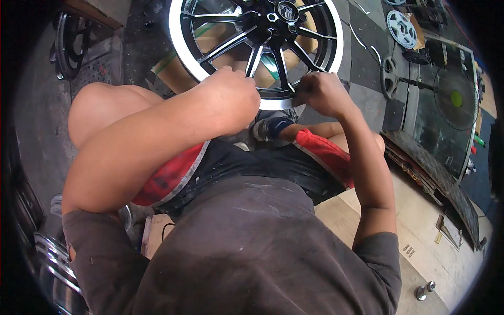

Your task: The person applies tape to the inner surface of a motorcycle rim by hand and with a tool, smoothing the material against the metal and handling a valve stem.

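Observation:
A motorcycle-style alloy wheel (181, 44) with black and silver spokes and a bright polished rim lies in front of me, its far edge cut off by the picture. My left hand (231, 97) is closed over the near left part of the rim, fingers curled inward among the spokes. At the near right, my right hand (323, 94) is bent down onto the rim beside a spoke end, its fingers bunched together. Whatever those right fingers may pinch is hidden. A round black hub (287, 11) marks the wheel's centre.
Cardboard with green tape (170, 73) shows beneath the wheel. To the right are a fan (455, 98) by a glass panel, a grey wheel (401, 30) and a dark plank (436, 181). Metal tubes (58, 262) stand at lower left; a small metal part (421, 292) lies lower right.

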A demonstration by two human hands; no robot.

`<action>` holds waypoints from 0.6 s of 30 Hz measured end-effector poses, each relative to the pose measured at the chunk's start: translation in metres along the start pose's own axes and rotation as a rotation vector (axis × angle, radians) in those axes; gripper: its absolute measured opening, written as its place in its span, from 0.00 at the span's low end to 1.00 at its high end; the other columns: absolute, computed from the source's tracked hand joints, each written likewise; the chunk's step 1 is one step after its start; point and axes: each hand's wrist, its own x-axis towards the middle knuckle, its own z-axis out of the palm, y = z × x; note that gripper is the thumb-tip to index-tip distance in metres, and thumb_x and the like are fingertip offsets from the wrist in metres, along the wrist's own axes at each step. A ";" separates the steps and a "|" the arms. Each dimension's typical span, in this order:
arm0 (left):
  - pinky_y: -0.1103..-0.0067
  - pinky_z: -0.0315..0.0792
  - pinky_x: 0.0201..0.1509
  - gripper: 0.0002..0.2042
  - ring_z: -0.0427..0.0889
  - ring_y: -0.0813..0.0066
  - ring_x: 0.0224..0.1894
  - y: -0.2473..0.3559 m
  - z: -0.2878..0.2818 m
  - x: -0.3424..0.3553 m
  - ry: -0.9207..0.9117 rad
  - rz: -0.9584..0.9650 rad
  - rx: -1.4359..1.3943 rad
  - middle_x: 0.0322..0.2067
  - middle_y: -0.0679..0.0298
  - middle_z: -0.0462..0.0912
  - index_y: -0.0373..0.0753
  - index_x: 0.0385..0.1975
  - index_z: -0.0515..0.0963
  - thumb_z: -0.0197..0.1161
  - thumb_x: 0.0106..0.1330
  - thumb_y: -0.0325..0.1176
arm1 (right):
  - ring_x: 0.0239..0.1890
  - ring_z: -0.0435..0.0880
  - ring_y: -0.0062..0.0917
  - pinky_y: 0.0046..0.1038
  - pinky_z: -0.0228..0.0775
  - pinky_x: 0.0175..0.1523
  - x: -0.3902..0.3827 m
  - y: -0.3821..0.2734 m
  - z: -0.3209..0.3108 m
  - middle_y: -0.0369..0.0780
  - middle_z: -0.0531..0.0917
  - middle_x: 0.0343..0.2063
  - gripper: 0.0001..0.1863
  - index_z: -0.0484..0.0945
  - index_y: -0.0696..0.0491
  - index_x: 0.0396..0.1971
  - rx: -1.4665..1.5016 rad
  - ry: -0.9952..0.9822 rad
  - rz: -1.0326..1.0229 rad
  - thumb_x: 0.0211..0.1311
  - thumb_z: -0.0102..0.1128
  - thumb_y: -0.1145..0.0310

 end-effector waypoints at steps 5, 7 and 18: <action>0.63 0.77 0.56 0.20 0.84 0.57 0.53 0.000 0.002 0.002 0.003 0.001 0.012 0.45 0.55 0.86 0.35 0.42 0.86 0.77 0.62 0.47 | 0.35 0.90 0.47 0.41 0.82 0.45 -0.009 -0.009 0.000 0.49 0.89 0.29 0.10 0.89 0.57 0.33 0.002 0.014 0.079 0.56 0.70 0.66; 0.64 0.76 0.56 0.21 0.84 0.57 0.53 0.002 0.003 0.001 -0.001 0.000 0.032 0.44 0.55 0.86 0.34 0.43 0.86 0.77 0.62 0.47 | 0.37 0.90 0.47 0.42 0.82 0.46 -0.012 -0.018 -0.002 0.50 0.90 0.31 0.11 0.89 0.57 0.34 -0.007 0.014 0.185 0.58 0.69 0.65; 0.64 0.74 0.55 0.14 0.82 0.59 0.50 0.023 0.003 -0.014 0.056 0.048 0.142 0.41 0.56 0.84 0.34 0.39 0.86 0.70 0.64 0.40 | 0.42 0.90 0.50 0.43 0.81 0.53 -0.025 -0.043 0.024 0.53 0.90 0.36 0.15 0.89 0.59 0.40 0.074 0.085 0.442 0.61 0.66 0.64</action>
